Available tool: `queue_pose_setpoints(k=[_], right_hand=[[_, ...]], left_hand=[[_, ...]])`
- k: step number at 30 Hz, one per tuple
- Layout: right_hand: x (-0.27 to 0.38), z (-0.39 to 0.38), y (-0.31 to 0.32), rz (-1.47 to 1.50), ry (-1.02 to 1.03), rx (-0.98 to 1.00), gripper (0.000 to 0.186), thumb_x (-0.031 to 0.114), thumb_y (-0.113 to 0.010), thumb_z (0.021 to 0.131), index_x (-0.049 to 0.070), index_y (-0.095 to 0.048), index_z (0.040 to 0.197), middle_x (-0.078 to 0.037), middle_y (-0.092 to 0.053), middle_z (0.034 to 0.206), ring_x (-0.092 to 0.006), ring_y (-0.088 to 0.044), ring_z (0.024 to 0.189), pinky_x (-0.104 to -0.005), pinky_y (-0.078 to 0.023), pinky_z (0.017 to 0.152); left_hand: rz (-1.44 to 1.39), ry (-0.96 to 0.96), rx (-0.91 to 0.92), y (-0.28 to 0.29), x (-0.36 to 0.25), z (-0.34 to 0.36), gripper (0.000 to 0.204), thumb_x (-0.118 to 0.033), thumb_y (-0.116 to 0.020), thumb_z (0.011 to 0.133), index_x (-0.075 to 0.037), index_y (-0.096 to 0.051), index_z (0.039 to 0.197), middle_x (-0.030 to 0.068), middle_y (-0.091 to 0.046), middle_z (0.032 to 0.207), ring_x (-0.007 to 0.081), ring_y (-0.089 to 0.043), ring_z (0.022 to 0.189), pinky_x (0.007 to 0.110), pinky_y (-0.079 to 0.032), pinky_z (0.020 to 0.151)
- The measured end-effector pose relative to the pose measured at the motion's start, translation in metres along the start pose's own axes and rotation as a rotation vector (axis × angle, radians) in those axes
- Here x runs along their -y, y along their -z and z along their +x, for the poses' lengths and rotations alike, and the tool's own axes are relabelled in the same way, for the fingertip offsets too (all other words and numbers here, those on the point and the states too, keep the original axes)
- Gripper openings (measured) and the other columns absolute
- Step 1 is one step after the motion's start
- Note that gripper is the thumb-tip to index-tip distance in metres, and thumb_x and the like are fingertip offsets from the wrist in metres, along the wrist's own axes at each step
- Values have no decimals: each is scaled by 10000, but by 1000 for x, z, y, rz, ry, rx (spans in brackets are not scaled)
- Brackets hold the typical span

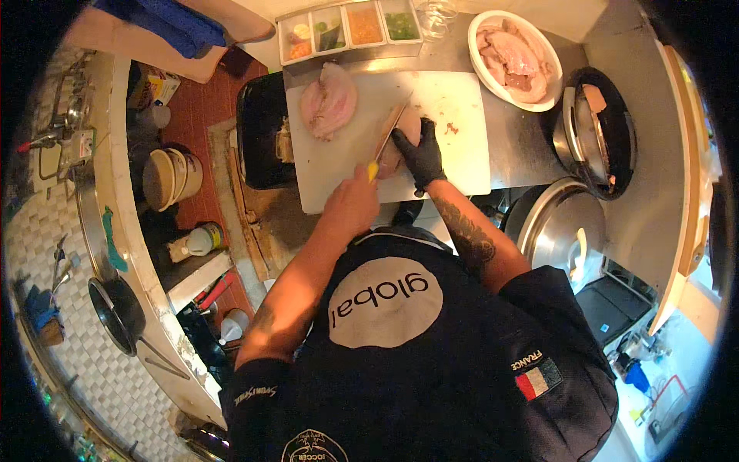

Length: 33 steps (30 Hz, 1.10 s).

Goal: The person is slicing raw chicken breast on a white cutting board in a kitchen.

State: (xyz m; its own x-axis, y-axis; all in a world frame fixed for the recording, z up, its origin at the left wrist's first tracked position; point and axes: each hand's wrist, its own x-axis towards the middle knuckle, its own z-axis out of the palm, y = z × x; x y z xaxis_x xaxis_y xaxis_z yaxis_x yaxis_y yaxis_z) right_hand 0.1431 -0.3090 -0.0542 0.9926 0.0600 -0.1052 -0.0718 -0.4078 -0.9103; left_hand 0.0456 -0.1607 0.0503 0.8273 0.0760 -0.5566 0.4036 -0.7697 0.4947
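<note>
Steel counter (523, 146), red floor (208, 115), checkered tiled wall (100, 377)
</note>
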Motion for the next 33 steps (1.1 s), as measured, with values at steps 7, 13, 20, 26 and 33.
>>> queue_pose_setpoints(k=[7, 13, 20, 26, 33], right_hand=[[-1, 0, 7, 48, -21, 72, 672, 431, -749, 805, -31, -494, 1221, -212, -614, 1134, -368, -608, 1036, -410, -483, 899], [-12, 6, 0, -9, 14, 91, 717, 456, -737, 800, -32, -483, 1260, -248, -571, 1246, -369, -574, 1139, -426, -458, 953], [-26, 8, 9, 91, -51, 128, 743, 442, -738, 790, -14, -457, 1306, -236, -564, 1263, -387, -560, 1160, -424, -448, 977], [-9, 5, 10, -54, 59, 131, 697, 383, -731, 836, -16, -429, 1322, -217, -572, 1242, -312, -571, 1142, -380, -449, 975], [-19, 15, 37, -95, -35, 104, 590, 396, -715, 827, 13, -530, 1236, -204, -650, 1100, -364, -629, 1044, -412, -496, 895]], left_hand=[[-1, 22, 61, 9, -4, -11, 324, -218, -480, 963, 55, -445, 1134, 356, -631, 951, 508, -624, 920, 569, -482, 821], [-69, -22, -25, -7, -3, 4, 315, -205, -465, 972, 56, -430, 1144, 343, -634, 944, 508, -620, 890, 567, -481, 801], [-107, -61, -1, -32, 22, -18, 313, -215, -470, 972, 44, -418, 1140, 373, -609, 900, 528, -603, 891, 599, -457, 792], [-164, -37, -89, -53, 16, 7, 324, -237, -471, 974, 32, -418, 1148, 375, -613, 911, 530, -603, 886, 603, -464, 776], [-136, 30, -48, -74, 62, -26, 347, -289, -452, 991, -8, -410, 1190, 344, -625, 931, 531, -603, 883, 603, -471, 773]])
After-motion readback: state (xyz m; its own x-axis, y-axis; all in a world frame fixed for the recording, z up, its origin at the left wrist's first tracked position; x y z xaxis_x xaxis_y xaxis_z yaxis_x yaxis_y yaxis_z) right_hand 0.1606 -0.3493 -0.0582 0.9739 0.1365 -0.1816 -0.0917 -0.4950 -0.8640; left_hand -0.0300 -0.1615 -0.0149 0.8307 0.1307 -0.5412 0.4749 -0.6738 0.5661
